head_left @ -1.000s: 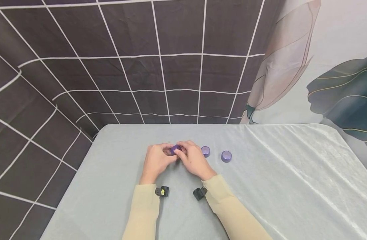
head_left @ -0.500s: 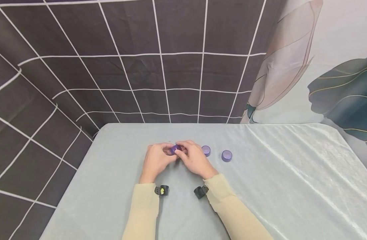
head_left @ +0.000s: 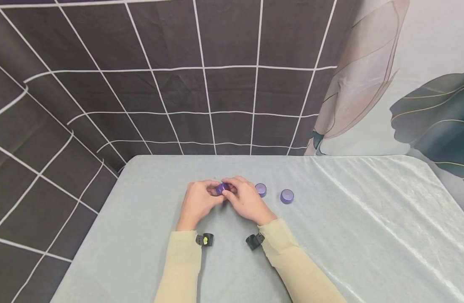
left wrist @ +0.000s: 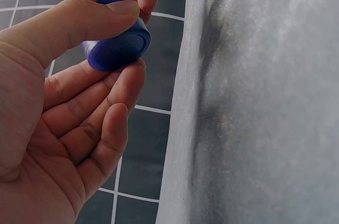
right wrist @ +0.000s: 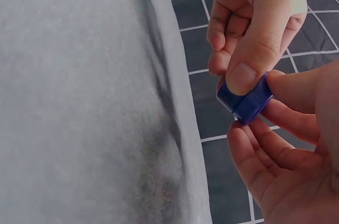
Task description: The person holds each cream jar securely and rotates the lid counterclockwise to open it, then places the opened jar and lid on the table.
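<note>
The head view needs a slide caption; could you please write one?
Left hand and right hand grip a purple piece; two more pieces rest on pale cloth.

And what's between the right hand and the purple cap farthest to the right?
Another purple cap, just beside the right hand, then a bare strip of tablecloth; the head view shows it.

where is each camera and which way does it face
Head: worn on the head, facing forward and down over the table; left hand, right hand and sleeves show.
Left wrist: on that wrist, facing the held round piece; left hand at left, right hand at top.
Right wrist: on that wrist, facing the same piece; right hand at right, left hand at top.
Both wrist views share the piece and both hands.
</note>
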`<state>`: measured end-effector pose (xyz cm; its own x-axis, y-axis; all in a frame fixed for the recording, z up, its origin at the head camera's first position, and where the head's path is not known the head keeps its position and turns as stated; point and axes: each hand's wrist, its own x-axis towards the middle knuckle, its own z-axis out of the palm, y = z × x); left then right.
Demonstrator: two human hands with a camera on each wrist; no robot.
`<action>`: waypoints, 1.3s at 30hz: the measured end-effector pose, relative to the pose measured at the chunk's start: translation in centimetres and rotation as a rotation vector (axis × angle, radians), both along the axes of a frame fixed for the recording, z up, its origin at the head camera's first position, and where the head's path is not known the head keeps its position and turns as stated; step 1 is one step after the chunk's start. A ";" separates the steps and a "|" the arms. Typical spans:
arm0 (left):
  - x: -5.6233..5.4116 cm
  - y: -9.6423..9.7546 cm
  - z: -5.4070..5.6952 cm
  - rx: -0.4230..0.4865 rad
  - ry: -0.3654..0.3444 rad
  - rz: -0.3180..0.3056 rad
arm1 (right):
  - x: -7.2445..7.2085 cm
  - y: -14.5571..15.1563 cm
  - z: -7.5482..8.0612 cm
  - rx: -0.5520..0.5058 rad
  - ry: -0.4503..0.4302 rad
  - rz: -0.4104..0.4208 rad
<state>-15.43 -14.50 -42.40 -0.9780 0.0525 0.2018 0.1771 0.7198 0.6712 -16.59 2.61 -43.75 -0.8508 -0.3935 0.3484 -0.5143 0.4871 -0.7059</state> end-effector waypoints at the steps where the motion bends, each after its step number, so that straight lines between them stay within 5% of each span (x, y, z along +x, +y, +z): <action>1: 0.0 0.0 0.0 0.000 -0.002 0.001 | 0.0 0.0 0.0 0.000 -0.001 0.003; 25: -0.2 0.0 0.1 -0.003 0.017 0.000 | 0.3 -0.1 0.2 -0.095 -0.113 -0.040; 39: 0.0 0.3 0.1 0.009 0.042 -0.011 | 0.7 -1.3 0.3 -0.118 -0.167 -0.196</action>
<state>-15.45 -14.24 -42.27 -0.9680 0.0617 0.2432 0.2135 0.7118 0.6691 -15.89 1.31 -43.44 -0.9562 -0.1811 0.2301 -0.2899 0.4751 -0.8308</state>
